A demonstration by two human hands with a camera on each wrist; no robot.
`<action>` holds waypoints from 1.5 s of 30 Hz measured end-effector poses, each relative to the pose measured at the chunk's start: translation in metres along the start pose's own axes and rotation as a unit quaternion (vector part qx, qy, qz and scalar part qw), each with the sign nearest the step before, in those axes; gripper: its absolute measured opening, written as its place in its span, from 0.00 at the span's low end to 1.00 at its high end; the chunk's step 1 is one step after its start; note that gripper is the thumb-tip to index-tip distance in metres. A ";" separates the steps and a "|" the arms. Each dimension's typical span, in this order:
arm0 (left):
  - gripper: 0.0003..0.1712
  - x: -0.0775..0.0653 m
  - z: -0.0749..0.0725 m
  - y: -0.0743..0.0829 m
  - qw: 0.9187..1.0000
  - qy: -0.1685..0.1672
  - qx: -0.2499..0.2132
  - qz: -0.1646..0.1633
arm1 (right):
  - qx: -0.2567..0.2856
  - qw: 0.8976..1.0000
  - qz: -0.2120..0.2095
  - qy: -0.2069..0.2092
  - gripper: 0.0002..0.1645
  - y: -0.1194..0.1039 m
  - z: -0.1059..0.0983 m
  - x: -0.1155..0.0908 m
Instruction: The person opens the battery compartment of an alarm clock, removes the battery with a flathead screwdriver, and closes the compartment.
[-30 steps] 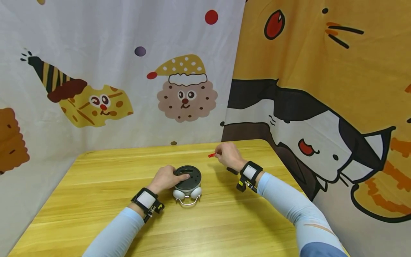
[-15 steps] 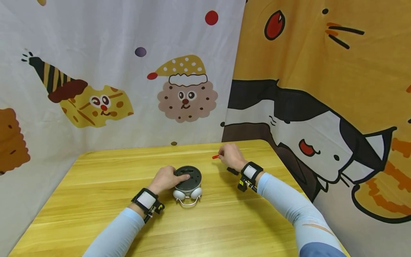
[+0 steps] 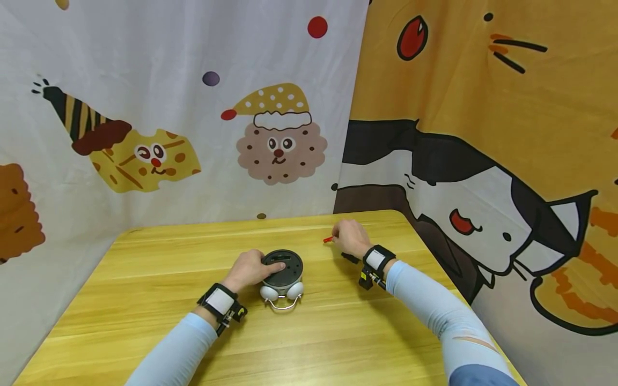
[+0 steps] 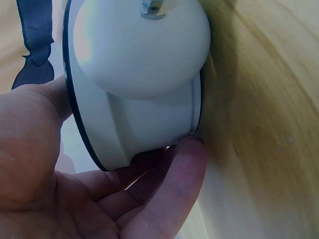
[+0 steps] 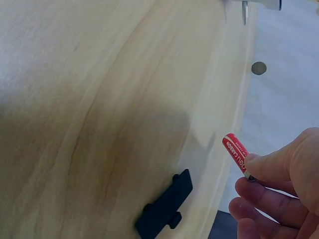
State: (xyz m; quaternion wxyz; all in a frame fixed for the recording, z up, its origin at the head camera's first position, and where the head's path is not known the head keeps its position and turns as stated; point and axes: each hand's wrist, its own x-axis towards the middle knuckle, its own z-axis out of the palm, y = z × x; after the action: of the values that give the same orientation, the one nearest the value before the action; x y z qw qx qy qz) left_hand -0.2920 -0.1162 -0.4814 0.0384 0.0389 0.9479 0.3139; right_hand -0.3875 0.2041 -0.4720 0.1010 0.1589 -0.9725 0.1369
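Note:
A twin-bell alarm clock (image 3: 282,269) lies on its face on the table, black back up, its white bells and wire handle toward me. An uncovered slot shows in that back. My left hand (image 3: 247,268) grips the clock's left side, thumb across the back and fingers around the white casing (image 4: 149,122) in the left wrist view. Above the table, right of the clock, my right hand (image 3: 351,236) pinches a small red battery (image 5: 236,152) by one end, between thumb and finger. A black battery cover (image 5: 164,205) lies on the table below that hand.
The wooden table (image 3: 289,343) ends at a back edge just beyond my right hand. Printed cloth curtains (image 3: 193,107) hang behind it and along the right side. Both wrists wear strapped cameras.
My right hand has moved slightly right and toward me, carrying the battery with it. My left hand and the clock have stayed where they were.

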 end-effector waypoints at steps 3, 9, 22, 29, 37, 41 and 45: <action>0.31 -0.001 0.000 0.001 1.000 0.000 0.000 0.001 | -0.005 1.000 0.004 0.000 0.06 0.003 0.003 0.001; 0.31 -0.002 -0.001 0.002 1.000 0.000 0.001 0.002 | -0.006 1.000 0.006 -0.002 0.08 0.011 0.009 0.002; 0.31 -0.004 -0.001 0.003 1.000 -0.003 0.000 0.002 | 0.004 1.000 0.014 -0.023 0.08 0.020 0.010 0.004; 0.31 -0.003 -0.001 0.002 1.000 0.001 0.002 0.007 | -0.013 0.999 0.003 -0.039 0.11 0.025 0.014 0.007; 0.31 -0.002 -0.001 0.001 1.000 -0.002 0.001 0.003 | -0.032 0.998 0.005 -0.055 0.09 0.025 0.014 0.009; 0.31 -0.002 -0.001 0.001 1.000 -0.003 0.001 0.000 | -0.033 0.998 0.010 -0.055 0.07 0.026 0.016 0.009; 0.31 0.000 -0.001 0.001 1.000 -0.003 0.000 -0.002 | -0.032 0.998 0.013 -0.056 0.08 0.028 0.017 0.010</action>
State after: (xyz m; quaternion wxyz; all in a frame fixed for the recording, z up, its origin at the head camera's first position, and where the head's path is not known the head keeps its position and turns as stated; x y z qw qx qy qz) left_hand -0.2917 -0.1157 -0.4801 0.0416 0.0379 0.9479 0.3136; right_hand -0.4090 0.2213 -0.4920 0.0499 0.1504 -0.9825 0.0982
